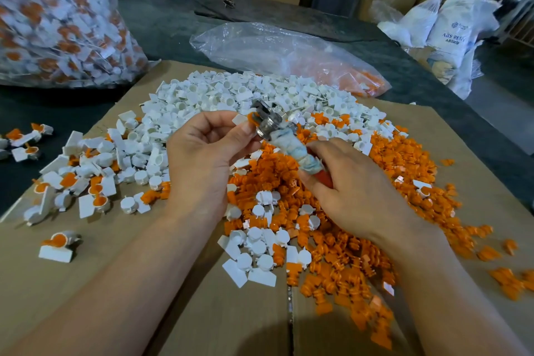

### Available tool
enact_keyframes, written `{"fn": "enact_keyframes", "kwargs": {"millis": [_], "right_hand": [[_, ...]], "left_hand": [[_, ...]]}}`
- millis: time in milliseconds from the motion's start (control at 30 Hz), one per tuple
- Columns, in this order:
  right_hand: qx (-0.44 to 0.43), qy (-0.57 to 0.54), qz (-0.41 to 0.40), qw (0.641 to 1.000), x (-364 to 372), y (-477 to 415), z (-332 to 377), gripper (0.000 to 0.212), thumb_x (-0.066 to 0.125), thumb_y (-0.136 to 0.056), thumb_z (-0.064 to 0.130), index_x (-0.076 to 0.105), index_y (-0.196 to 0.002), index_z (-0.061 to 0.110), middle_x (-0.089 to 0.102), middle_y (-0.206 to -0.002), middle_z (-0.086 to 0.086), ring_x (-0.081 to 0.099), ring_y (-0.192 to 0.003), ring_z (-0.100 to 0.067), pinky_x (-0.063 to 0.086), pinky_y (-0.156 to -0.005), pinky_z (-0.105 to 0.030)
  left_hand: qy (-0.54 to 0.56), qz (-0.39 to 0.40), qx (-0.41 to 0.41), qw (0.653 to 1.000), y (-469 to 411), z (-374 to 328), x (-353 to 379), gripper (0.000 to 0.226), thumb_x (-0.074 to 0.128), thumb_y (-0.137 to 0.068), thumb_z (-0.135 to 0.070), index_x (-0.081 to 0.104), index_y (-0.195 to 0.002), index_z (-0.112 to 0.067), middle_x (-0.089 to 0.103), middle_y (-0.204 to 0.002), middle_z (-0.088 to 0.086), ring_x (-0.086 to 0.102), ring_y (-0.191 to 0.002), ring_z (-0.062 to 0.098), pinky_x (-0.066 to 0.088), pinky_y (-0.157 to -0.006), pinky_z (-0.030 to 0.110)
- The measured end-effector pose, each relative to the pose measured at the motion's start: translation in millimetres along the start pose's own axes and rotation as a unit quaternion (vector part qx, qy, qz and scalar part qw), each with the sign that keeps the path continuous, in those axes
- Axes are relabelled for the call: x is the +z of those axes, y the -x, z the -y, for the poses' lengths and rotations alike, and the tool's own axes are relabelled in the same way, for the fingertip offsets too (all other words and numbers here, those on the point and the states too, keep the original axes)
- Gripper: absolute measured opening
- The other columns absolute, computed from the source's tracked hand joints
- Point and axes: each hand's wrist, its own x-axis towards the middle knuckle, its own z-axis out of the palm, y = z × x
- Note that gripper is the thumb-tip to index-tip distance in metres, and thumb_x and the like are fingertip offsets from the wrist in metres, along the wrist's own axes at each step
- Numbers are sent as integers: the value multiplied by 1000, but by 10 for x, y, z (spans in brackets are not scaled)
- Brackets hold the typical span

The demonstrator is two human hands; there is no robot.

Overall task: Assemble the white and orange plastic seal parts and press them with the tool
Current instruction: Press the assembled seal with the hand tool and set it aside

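Note:
My left hand pinches a white and orange seal between thumb and fingers, above the piles. My right hand grips the cloth-wrapped handle of the metal pressing tool. The tool's metal head sits against the orange part of the held seal. Below lie a heap of loose white parts and a heap of loose orange parts on flattened cardboard.
Several assembled white-and-orange seals lie at the left of the cardboard. A big clear bag of finished seals stands at the back left. A flat plastic bag with orange parts lies behind the piles. Sacks and boxes stand beyond.

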Motion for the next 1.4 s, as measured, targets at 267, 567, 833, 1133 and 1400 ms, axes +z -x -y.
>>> {"fn": "enact_keyframes", "kwargs": {"millis": [267, 567, 833, 1133, 1400], "right_hand": [[-10, 26, -17, 999, -6, -3, 20, 39, 41, -87, 47, 50, -115, 21, 46, -97, 7, 31, -86, -5, 19, -65, -23], [-14, 26, -7, 1000, -21, 5, 49, 28, 40, -86, 47, 47, -101, 24, 44, -88, 9, 39, -78, -9, 21, -59, -29], [-12, -62, 23, 998, 13, 6, 57, 16, 49, -89, 40, 44, -89, 25, 44, -73, 10, 43, -66, -8, 33, -55, -24], [3, -105, 30, 994, 56, 1, 85, 14, 53, -90, 33, 48, -93, 21, 43, -62, 11, 42, -52, -6, 37, -57, -18], [-13, -83, 14, 996, 61, 15, 133, 15, 55, -89, 29, 46, -89, 17, 44, -62, 8, 42, -51, -10, 32, -45, -29]], "left_hand": [[16, -7, -5, 1000, -2, 2, -3, 15, 65, -61, -9, 59, -75, -6, 64, -56, -5, 65, -57, 8, 53, -57, 18], [8, -3, -29, 1000, -7, -2, -29, 12, 65, -61, -10, 63, -73, -7, 66, -60, 1, 65, -54, 14, 52, -50, 17], [-6, -6, -34, 999, 0, -31, -35, 10, 62, -75, 3, 61, -72, -6, 68, -59, 2, 65, -53, 14, 52, -50, 18], [-11, -20, -36, 999, 2, -27, -45, 18, 58, -81, 8, 60, -70, -6, 67, -57, 1, 64, -51, 14, 51, -50, 19], [-13, -26, -36, 999, 4, -39, -50, 16, 58, -82, 9, 60, -74, -4, 68, -61, 1, 66, -57, 15, 53, -51, 21]]}}
